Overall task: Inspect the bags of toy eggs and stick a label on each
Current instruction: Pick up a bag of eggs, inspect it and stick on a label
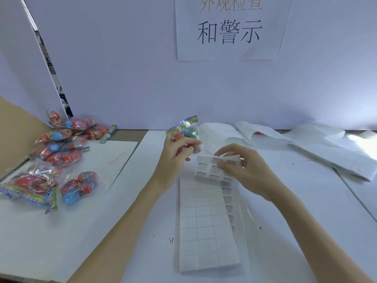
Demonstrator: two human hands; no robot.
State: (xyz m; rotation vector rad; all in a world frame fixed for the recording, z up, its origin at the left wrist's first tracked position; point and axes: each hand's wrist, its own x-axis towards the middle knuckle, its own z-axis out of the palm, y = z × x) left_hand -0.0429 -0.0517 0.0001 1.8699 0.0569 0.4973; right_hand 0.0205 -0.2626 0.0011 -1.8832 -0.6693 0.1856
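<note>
My left hand (177,152) grips a clear bag of toy eggs (187,130) with a colourful header, held just above the table at centre. Right beside it, my right hand (242,166) pinches the curled top end of a long sheet of warning labels (210,221). The sheet lies flat on the white table, and most of its lower squares are blank backing. A pile of several egg bags (61,152) with red and blue eggs lies at the left.
A brown cardboard flap (18,129) stands at the far left behind the pile. White plastic bags or sheets (326,148) lie crumpled at the back right. A white partition with a printed paper sign (228,29) closes off the back.
</note>
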